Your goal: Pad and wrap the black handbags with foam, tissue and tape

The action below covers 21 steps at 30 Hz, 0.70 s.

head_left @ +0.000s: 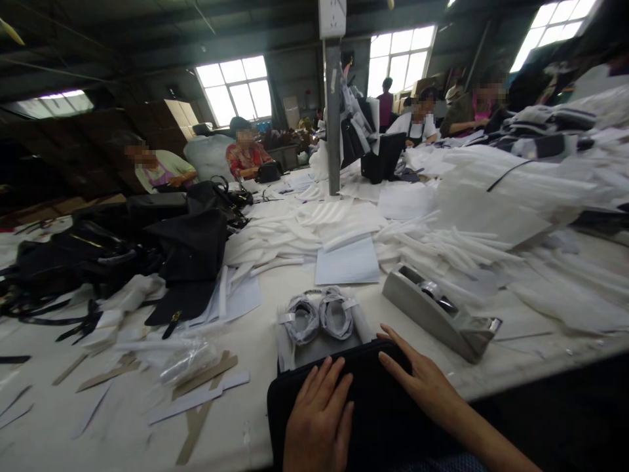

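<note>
A black bag (366,400) lies at the table's front edge, right before me. My left hand (319,413) rests on top of it, palm down, fingers stretched out. At the bag's upper right corner is my right hand (417,373), its thumb and fingers extended and touching the bag. Two round coils wrapped in pale grey material (302,321) stick out past the bag's far edge, with white padding on both sides. What they are attached to is hidden. A grey tape dispenser (437,311) stands just right of the bag.
Black bags (184,246) with straps are heaped on the left. White foam strips (314,223) and sheets cover the table's middle and right. Brown and white paper scraps (204,393) lie at front left. A metal post (333,118) rises beyond; several people sit across the table.
</note>
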Tool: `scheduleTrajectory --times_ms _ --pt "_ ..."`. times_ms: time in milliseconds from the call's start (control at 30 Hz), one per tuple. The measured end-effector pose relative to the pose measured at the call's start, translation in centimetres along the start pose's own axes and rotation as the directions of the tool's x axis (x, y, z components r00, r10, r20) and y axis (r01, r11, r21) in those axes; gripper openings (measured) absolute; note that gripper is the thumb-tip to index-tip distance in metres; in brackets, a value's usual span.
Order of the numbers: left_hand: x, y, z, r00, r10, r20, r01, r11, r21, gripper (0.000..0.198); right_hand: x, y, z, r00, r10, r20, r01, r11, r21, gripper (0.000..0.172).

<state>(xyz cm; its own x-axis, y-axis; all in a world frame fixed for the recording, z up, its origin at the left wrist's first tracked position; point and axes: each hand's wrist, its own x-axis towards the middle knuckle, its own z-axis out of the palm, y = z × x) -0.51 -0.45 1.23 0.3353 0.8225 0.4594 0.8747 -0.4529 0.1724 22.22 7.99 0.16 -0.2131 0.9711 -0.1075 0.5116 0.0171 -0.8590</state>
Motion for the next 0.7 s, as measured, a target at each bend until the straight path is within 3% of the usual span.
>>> scheduleTrajectory --times_ms 100,200,233,267,300,333,400,433,533,633,700 --pt "1.6 -2.8 -3.1 0.999 -0.033 -0.016 0.03 0.985 -0.171 0.034 -1.6 0.0 0.3 0.998 0.04 -0.048 -0.038 0.998 0.047 0.074" --pt "5.6 -7.7 -5.5 0.963 -0.25 -0.103 0.215 0.939 -0.268 0.029 -2.7 0.3 0.8 0.996 0.062 -0.057 -0.057 0.995 0.08 0.074" --pt "7.4 -9.6 -5.8 0.945 -0.319 -0.077 0.284 0.911 -0.3 0.03 -2.9 0.5 0.9 0.996 0.069 -0.06 -0.064 0.995 0.079 0.074" --pt "9.4 -11.4 -5.6 0.926 -0.378 -0.006 0.352 0.869 -0.348 0.035 -3.1 0.6 0.9 0.995 0.078 -0.059 -0.073 0.995 0.071 0.074" --pt "11.3 -13.2 -5.2 0.894 -0.426 0.143 0.445 0.803 -0.397 0.043 -3.3 0.8 0.9 0.995 0.087 -0.051 -0.084 0.995 0.058 0.076" --pt "13.2 -14.7 -4.6 0.83 -0.442 0.34 0.555 0.711 -0.431 0.049 -3.4 0.9 0.8 0.995 0.095 -0.033 -0.093 0.995 0.042 0.079" --pt "16.2 -16.7 -3.1 0.75 -0.403 0.524 0.637 0.653 -0.409 0.055 -3.7 0.9 0.4 0.994 0.108 0.018 -0.108 0.994 0.014 0.085" --pt "17.2 -17.2 -2.4 0.707 -0.37 0.603 0.667 0.633 -0.394 0.056 -3.7 0.9 0.2 0.993 0.111 0.041 -0.112 0.994 0.004 0.088" --pt "18.5 -16.9 -1.3 0.636 -0.262 0.726 0.683 0.629 -0.371 0.056 -3.4 0.7 -0.5 0.99 0.124 0.073 -0.123 0.992 -0.01 0.092" --pt "17.8 -16.3 -0.5 0.617 -0.171 0.768 0.664 0.637 -0.391 0.058 -2.4 1.0 -0.5 0.987 0.133 0.088 -0.136 0.99 0.027 0.093" --pt "17.0 -16.7 0.7 0.6 -0.167 0.782 0.703 0.577 -0.416 0.063 -1.5 1.6 -0.3 0.983 0.163 0.085 -0.172 0.978 0.12 0.08"
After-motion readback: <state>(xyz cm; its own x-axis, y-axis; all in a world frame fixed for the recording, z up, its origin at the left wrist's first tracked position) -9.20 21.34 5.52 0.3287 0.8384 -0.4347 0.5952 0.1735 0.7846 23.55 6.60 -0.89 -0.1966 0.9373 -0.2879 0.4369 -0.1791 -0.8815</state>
